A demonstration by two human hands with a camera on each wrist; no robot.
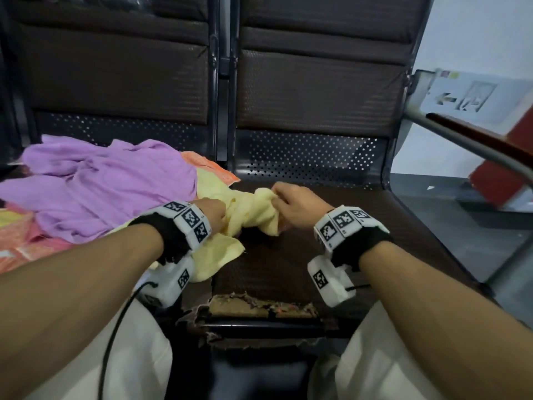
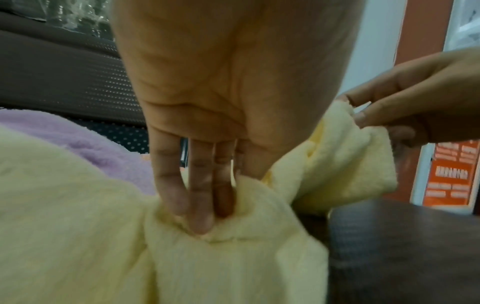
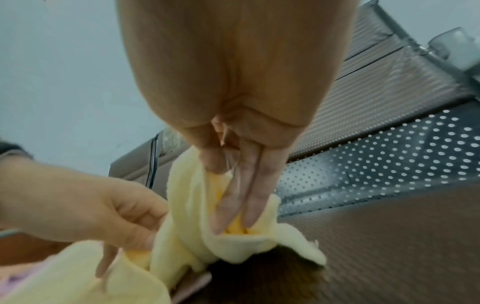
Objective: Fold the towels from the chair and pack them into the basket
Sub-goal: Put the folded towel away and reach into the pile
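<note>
A purple towel (image 1: 95,180) lies heaped on the left seat. Your left hand (image 1: 212,210) pinches the yellow towel (image 1: 253,210), your right hand (image 1: 297,207) pinches its bunched end, seemingly lifted over the right seat (image 1: 346,269) of 2

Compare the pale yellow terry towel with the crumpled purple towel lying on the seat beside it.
The pale yellow terry towel is held by both hands: the left hand and right hand pinch it; nobody touches the crumpled purple towel. The yellow one is bunched and partly lifted between the hands; the purple one lies spread in loose folds. The purple one shows more cloth. Both are soft, unfolded towels on the dark padded bench seats.
</note>
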